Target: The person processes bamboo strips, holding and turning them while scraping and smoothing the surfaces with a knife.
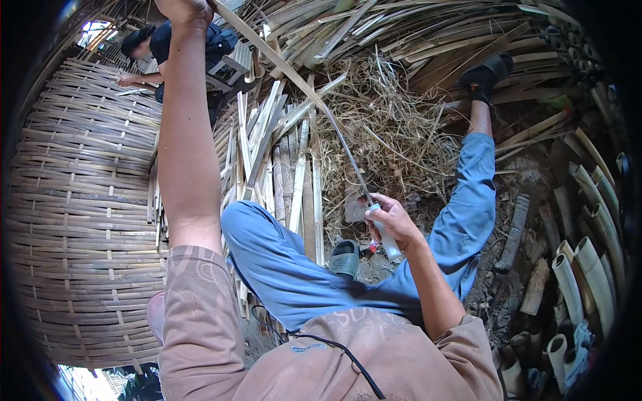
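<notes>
My left arm reaches far forward, and my left hand [184,10] is partly cut off by the top edge. It grips the end of a long bamboo strip [267,50], which slants down to the right. My right hand [396,224], above my lap, is closed round the pale handle of a long, narrow-bladed knife [349,155]. The blade points up and away to the left, and its far part meets the strip's lower end. Exactly where blade and strip overlap is hard to make out.
A large woven bamboo panel [87,220] fills the left. Split bamboo strips [297,180] and a heap of shavings [384,127] lie ahead. Cut bamboo pieces [595,274] stand at right. Another person [180,50] works at the far left. My legs are spread around the work.
</notes>
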Tool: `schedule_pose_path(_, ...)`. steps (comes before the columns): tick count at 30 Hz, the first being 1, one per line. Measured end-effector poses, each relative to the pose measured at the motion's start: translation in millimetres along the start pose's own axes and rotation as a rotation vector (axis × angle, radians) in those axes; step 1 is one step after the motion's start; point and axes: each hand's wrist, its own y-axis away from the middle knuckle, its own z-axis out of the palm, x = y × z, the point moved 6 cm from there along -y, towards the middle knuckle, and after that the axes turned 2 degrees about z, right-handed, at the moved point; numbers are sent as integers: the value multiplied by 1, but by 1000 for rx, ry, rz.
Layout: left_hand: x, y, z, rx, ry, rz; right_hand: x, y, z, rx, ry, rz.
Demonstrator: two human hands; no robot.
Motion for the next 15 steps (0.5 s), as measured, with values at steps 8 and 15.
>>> schedule_pose_path(8,3,-2,-14,-12,-11,0,-7,5,9,-38,36,14)
schedule_pose_path(15,6,0,-25,72,-14,-28,-11,4,13,-7,-3,18)
